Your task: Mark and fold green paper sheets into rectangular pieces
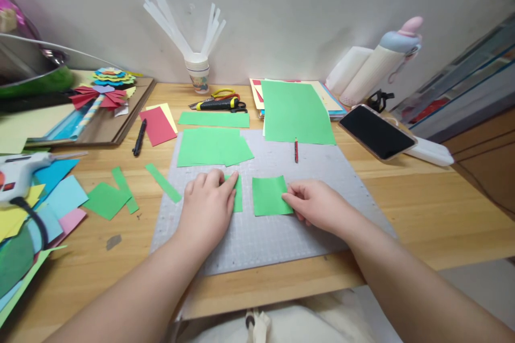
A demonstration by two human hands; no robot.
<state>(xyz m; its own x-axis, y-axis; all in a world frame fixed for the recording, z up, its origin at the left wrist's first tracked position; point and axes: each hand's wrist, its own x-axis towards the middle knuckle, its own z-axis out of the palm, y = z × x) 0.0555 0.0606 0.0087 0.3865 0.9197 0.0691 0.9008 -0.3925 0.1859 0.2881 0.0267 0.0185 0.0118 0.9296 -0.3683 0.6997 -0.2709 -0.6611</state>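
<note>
My right hand (311, 201) pinches the right edge of a small green paper rectangle (269, 195) between thumb and fingers. That paper bends slightly and lies over the grey cutting mat (277, 246). To its left, my left hand (209, 198) rests on another piece of green paper (238, 195), its index finger stretched out along the top. Most of this piece is hidden under the hand, so its full size cannot be seen. Just beyond my hands lies an overlapping pile of green paper sheets (209, 147). A red pencil (296, 150) lies farther back on the mat.
Green offcuts (108, 200) and a black pen (139, 138) lie left. Behind are a yellow-black utility knife (215, 104), paper cups (198, 75) holding white sticks, and a large green sheet (298, 112). A phone (377, 133) is at right, a glue gun (20, 174) far left.
</note>
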